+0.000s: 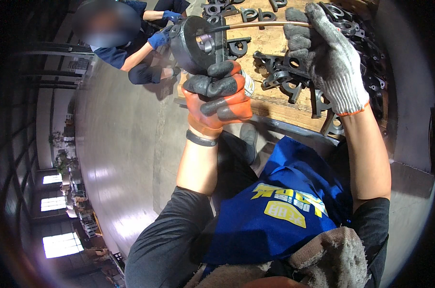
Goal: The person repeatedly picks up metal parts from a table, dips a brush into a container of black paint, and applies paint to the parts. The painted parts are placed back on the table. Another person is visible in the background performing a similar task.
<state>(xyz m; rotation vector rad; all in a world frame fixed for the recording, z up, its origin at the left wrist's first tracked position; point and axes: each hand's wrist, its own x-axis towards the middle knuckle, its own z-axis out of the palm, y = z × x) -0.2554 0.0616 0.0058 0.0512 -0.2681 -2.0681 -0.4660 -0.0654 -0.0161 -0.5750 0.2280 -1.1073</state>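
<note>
My left hand (217, 93), in an orange glove with black-coated fingers, is closed around the base of a black metal ring bracket (191, 47). It holds the bracket up, its round opening showing. My right hand (325, 53), in a grey-white knitted glove, pinches a thin rod-like tool (260, 24) between thumb and fingers. The tool has a tan shaft and a dark front part reaching across the bracket's flat side toward the opening. Its exact kind is unclear. Just behind my left hand, a labelled white container (248, 84) is partly hidden.
Several black brackets (289, 72) lie on the wooden tabletop (270, 103), with more piled at its right (373, 62). At far left a co-worker in blue gloves (160, 38) crouches near the table. Grey floor (126, 129) stretches to the left.
</note>
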